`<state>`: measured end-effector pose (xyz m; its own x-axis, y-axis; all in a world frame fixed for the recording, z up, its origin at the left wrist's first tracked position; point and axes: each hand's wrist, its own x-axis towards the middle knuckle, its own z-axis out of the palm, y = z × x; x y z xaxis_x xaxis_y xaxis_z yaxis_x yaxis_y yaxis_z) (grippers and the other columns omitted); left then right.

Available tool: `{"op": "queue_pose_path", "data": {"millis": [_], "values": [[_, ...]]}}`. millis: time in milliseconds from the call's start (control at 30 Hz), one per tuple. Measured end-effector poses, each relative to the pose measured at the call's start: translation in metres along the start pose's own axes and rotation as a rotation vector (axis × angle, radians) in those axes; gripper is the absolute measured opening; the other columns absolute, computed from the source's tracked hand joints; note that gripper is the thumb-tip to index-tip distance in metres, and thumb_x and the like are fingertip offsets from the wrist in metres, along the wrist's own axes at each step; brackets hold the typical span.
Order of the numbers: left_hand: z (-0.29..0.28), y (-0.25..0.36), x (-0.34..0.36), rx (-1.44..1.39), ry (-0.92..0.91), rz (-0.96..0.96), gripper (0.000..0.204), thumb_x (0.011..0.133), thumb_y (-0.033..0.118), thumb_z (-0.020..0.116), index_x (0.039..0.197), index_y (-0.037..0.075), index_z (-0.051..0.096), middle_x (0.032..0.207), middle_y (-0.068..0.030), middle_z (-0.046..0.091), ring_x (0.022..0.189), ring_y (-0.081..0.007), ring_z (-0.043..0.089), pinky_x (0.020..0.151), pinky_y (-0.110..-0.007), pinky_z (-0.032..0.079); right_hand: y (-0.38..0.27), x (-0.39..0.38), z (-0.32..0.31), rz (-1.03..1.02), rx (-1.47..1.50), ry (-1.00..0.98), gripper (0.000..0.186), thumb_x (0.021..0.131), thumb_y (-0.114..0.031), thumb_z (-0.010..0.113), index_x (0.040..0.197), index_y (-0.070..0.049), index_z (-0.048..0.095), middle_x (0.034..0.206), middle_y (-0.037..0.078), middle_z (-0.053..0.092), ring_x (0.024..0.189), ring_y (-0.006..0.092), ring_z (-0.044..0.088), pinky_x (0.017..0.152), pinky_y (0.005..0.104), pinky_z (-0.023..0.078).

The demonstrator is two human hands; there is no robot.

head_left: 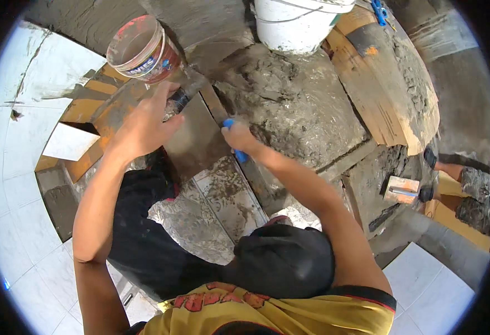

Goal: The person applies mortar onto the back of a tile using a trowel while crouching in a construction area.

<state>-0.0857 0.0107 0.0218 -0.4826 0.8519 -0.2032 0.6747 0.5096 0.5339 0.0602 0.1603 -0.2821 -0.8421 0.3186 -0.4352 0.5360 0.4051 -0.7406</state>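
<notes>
yellow shirt [312, 318] and black trousers [150, 234] fill the lower middle. at centre, the right hand [241, 138] wraps round a blue handle [229, 122]; left of centre, the left hand [146, 121] holds a black-handled tool [179, 101]. wet cement [295, 100] spreads upper middle, red bucket [168, 60] upper left, white bucket [298, 29] top.
</notes>
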Motion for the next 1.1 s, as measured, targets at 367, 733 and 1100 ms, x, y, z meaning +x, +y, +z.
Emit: {"op": "queue_pose_path", "data": {"millis": [367,733,1100], "values": [[0.032,0.002,0.033,0.092,-0.070,-0.054,0.071,0.091,0.018,0.068,0.146,-0.006,0.031,0.134,-0.0339,0.055,0.129,-0.0449,0.052,0.106,-0.045,0.041,0.015,-0.036,-0.045,0.303,0.057,0.155,0.051,0.095,-0.039,0.049,0.097,0.008,0.069,0.104,0.031,0.069,0.104,0.0447,0.067,0.094,0.0502,0.052],[0.041,0.008,0.049,0.131,-0.054,0.024,0.068,0.089,0.018,0.068,0.144,-0.003,0.033,0.134,-0.0326,0.054,0.130,-0.0464,0.050,0.107,-0.048,0.040,0.045,-0.077,-0.127,0.385,0.025,0.147,0.052,0.097,-0.046,0.049,0.089,0.000,0.072,0.074,0.022,0.071,0.076,0.0354,0.073,0.074,0.0454,0.057],[0.029,0.000,0.008,-0.014,-0.076,0.151,0.063,0.089,0.014,0.067,0.143,-0.005,0.038,0.138,-0.0285,0.052,0.135,-0.0396,0.047,0.112,-0.042,0.038,0.120,-0.102,-0.160,0.356,-0.283,0.132,0.050,0.097,-0.045,0.053,0.101,0.001,0.070,0.087,0.030,0.069,0.085,0.0464,0.070,0.080,0.0510,0.055]]}}
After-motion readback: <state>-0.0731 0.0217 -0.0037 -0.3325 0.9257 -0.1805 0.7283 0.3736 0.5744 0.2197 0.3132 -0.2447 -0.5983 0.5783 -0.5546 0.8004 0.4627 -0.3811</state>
